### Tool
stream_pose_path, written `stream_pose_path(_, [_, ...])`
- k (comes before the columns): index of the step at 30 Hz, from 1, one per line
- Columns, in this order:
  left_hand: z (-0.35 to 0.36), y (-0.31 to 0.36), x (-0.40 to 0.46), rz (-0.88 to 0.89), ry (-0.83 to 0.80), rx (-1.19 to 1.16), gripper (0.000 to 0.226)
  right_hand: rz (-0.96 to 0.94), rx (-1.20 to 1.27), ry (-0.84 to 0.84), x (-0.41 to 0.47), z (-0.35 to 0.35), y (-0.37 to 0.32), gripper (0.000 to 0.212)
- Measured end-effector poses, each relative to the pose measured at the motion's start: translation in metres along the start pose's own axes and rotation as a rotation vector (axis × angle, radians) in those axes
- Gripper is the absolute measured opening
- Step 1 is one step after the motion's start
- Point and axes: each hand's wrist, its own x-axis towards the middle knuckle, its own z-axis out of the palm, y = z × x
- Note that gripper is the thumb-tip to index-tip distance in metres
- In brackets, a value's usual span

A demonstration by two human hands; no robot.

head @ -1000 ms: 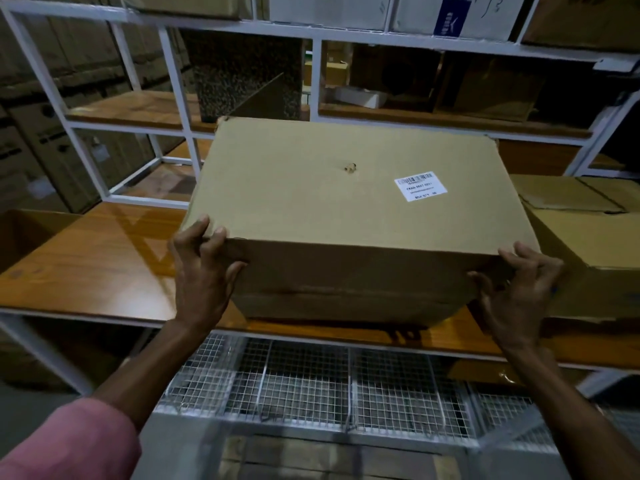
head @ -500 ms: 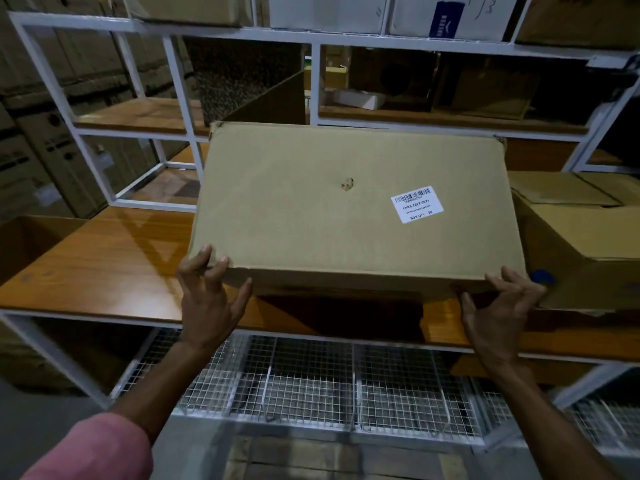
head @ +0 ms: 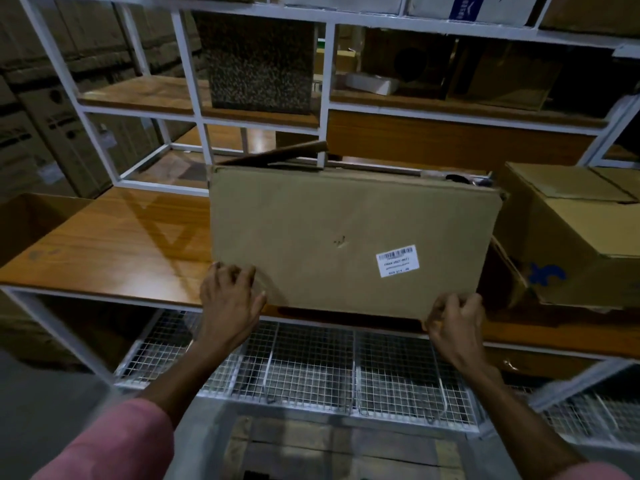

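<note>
The cardboard box (head: 329, 216) is tipped up over the wooden shelf (head: 104, 251), its face with the barcode label (head: 397, 260) turned near, just left of another carton (head: 575, 244). The left hand (head: 230, 299) grips its near-left corner, and the right hand (head: 453, 322) curls its fingers round the near-right corner.

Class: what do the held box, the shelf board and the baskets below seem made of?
The box: matte brown cardboard, creased edges. The shelf board: glossy wood or wood-look laminate, grain and reflections. The baskets: white-coated wire mesh, probably metal.
</note>
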Motion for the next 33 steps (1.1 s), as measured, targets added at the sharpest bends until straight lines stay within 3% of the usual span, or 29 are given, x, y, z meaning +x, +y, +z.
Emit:
stream_pose_path(5, [0.007,0.021,0.013,0.003,-0.111,0.072,0.059,0.095,-0.085,-0.218,0.017,0.018,-0.021,0.047])
stream_pose_path(9, [0.019,0.030,0.019,0.032,-0.161,0.050,0.055,0.067,-0.100,-0.246,0.027,0.018,-0.032,0.044])
stream_pose_path(14, [0.015,0.051,0.033,0.125,-0.056,-0.019,0.049,0.050,-0.079,-0.070,0.040,-0.004,-0.058,0.030])
stream_pose_path(18, [0.010,0.079,0.051,0.309,0.049,-0.056,0.049,-0.139,-0.015,0.172,0.056,-0.018,-0.080,0.015])
stream_pose_path(20, [0.010,0.091,0.063,0.364,0.052,-0.035,0.053,-0.261,0.025,0.188,0.069,-0.016,-0.090,0.011])
stream_pose_path(23, [0.012,0.101,0.080,0.390,-0.018,0.049,0.062,-0.335,0.071,0.072,0.097,-0.007,-0.108,0.015])
stream_pose_path(27, [0.007,0.109,0.113,0.215,-0.105,0.022,0.077,-0.350,0.049,-0.137,0.141,0.009,-0.119,0.031])
stream_pose_path(31, [-0.001,0.086,0.167,-0.014,-0.019,-0.109,0.073,-0.374,0.033,-0.227,0.177,0.018,-0.119,0.042])
stream_pose_path(33, [0.005,0.060,0.189,-0.173,-0.074,-0.055,0.071,-0.381,0.034,-0.249,0.194,0.021,-0.112,0.045])
